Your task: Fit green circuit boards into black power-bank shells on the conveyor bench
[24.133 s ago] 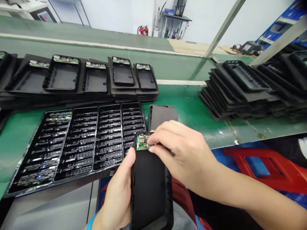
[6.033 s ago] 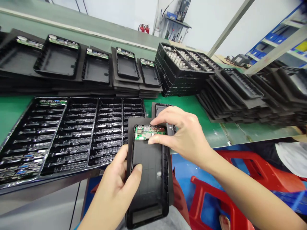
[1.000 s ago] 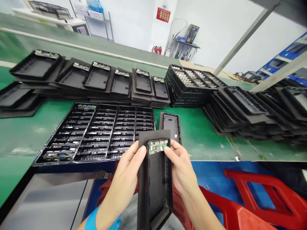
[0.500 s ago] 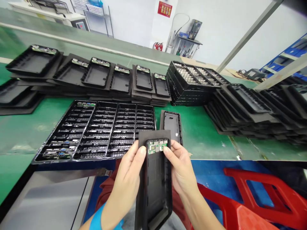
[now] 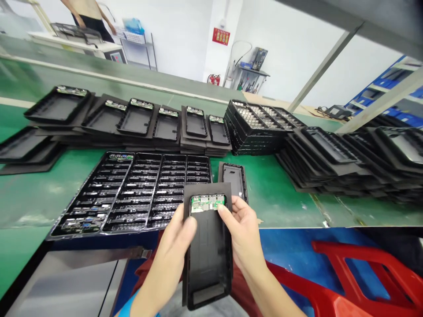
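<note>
Beyond the left hand (image 5: 175, 246) and right hand (image 5: 244, 237) spreads a green worktop (image 5: 264, 193), with a black slotted tray (image 5: 139, 191) ahead of the left hand. Between the hands, a dark sheet (image 5: 206, 188) backs a black case (image 5: 209, 251); the left hand, blurred, seems to pinch both, while the right hand grips the upper right edge, thumb (image 5: 223, 211) on the circuit board (image 5: 205, 204).

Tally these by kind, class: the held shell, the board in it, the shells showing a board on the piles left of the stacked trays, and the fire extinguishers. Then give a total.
Held shell: 1
Board in it: 1
Pile shells showing a board: 6
Fire extinguishers: 2
Total: 10
</note>
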`<state>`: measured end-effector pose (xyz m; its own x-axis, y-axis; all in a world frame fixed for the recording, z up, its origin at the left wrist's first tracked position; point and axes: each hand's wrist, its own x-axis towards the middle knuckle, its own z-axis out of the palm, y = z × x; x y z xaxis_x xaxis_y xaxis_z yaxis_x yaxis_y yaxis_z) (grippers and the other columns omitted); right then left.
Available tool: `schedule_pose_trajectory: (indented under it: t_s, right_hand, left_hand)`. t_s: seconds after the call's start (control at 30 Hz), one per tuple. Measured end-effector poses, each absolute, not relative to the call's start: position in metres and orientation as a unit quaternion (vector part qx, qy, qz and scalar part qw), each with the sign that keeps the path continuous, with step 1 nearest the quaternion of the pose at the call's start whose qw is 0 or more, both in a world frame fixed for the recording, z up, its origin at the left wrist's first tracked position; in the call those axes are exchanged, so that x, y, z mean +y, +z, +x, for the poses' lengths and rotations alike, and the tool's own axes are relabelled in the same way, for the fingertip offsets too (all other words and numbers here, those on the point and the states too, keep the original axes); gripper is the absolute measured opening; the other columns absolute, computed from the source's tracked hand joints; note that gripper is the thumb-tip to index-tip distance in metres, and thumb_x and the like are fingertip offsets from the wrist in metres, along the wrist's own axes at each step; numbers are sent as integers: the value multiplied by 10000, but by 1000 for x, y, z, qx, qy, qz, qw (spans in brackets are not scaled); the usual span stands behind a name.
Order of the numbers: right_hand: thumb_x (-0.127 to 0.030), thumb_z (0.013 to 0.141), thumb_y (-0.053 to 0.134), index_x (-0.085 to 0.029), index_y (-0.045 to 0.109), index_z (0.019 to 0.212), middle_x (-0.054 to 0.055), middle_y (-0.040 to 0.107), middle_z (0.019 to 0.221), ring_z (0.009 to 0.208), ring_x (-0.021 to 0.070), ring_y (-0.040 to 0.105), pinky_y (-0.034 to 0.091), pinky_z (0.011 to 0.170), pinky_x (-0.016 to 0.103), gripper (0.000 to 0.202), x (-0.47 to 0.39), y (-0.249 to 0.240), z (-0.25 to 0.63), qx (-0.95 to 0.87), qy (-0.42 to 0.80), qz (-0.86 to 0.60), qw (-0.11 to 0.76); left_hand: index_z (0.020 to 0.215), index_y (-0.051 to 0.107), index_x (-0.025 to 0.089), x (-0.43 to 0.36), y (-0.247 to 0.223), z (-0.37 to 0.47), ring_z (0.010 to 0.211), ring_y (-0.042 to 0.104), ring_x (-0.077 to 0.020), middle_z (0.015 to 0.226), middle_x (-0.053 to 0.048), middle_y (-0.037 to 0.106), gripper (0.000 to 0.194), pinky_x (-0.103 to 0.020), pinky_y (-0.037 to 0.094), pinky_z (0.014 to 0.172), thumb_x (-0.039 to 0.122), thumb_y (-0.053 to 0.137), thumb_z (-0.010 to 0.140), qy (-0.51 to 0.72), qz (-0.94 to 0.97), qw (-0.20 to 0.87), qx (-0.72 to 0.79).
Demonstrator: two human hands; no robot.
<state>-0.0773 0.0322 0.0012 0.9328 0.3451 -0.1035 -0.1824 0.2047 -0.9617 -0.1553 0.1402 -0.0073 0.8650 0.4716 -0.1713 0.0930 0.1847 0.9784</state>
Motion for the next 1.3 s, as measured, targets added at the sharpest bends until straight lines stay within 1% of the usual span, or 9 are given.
schedule_pose_trajectory:
  t_s: [0.13, 0.43, 0.5, 0.67, 0.83, 0.93, 1.03, 1.13, 1.3]
  right_hand:
    - [-279, 784, 633, -187, 584, 954, 49, 679, 1010, 945, 194, 619, 477, 853, 323, 200, 38, 4, -79, -74, 211, -588, 777]
    - [-266, 735, 659, -185, 556, 1046, 67, 684, 1016, 894, 215, 643, 499, 804, 348, 338, 52, 4, -95, -141, 344, -607, 702]
    - [-258, 735, 644, -184, 563, 1041, 73, 686, 1007, 879, 223, 649, 502, 784, 356, 326, 63, 9, -90, -163, 371, -601, 689]
    - [-244, 710, 638, -169, 583, 1001, 67, 705, 896, 768, 220, 661, 507, 720, 359, 306, 119, 33, -71, -231, 416, -608, 635]
    - [-222, 690, 615, -161, 571, 947, 38, 700, 798, 677, 179, 643, 494, 638, 304, 268, 187, 45, -82, -284, 422, -615, 602]
    - [-191, 662, 620, -159, 566, 944, 17, 687, 748, 658, 173, 638, 496, 629, 302, 289, 221, 45, -94, -307, 441, -613, 579]
    - [-134, 688, 616, -134, 576, 925, 1, 658, 715, 633, 142, 617, 490, 615, 275, 241, 262, 45, -102, -330, 441, -624, 554]
    - [-232, 830, 593, -128, 584, 950, 12, 631, 827, 681, 121, 600, 506, 628, 282, 159, 321, 46, -111, -344, 422, -654, 526]
    - [-319, 882, 542, -153, 544, 1113, 66, 585, 1098, 911, 184, 600, 523, 766, 377, 285, 432, 40, -141, -346, 362, -701, 508]
  left_hand:
    - [1314, 423, 215, 148, -6, -157, 1234, 455, -266, 1342, -87, 512, 544, -421, 344, 1050, 379, 558, 813, 74, 630, 744, 210]
    - [1263, 467, 223, 175, 1, -170, 1249, 442, -252, 1345, -71, 510, 495, -372, 355, 1032, 375, 572, 804, 137, 570, 772, 246]
    - [1235, 503, 226, 181, 9, -180, 1210, 486, -247, 1310, -74, 544, 462, -342, 410, 976, 413, 547, 816, 155, 545, 783, 255]
    - [1168, 546, 208, 204, 18, -204, 902, 658, -271, 1018, -104, 696, 508, -313, 519, 623, 458, 624, 734, 199, 472, 816, 266]
    - [1121, 531, 166, 240, 10, -220, 801, 666, -254, 900, -96, 713, 631, -309, 508, 632, 451, 737, 597, 285, 412, 813, 297]
    - [1155, 517, 162, 262, 9, -232, 791, 655, -240, 910, -86, 706, 640, -285, 496, 611, 426, 739, 617, 321, 379, 796, 345]
    - [1220, 478, 222, 279, 9, -245, 759, 635, -205, 920, -42, 691, 610, -256, 472, 555, 529, 620, 711, 376, 337, 775, 381]
    - [1235, 427, 265, 289, -1, -253, 699, 593, -178, 863, -13, 664, 601, -252, 451, 497, 627, 478, 759, 439, 299, 749, 396]
    - [1084, 484, 191, 295, -32, -252, 616, 561, -152, 870, -53, 637, 575, -234, 430, 429, 549, 642, 662, 472, 272, 728, 417]
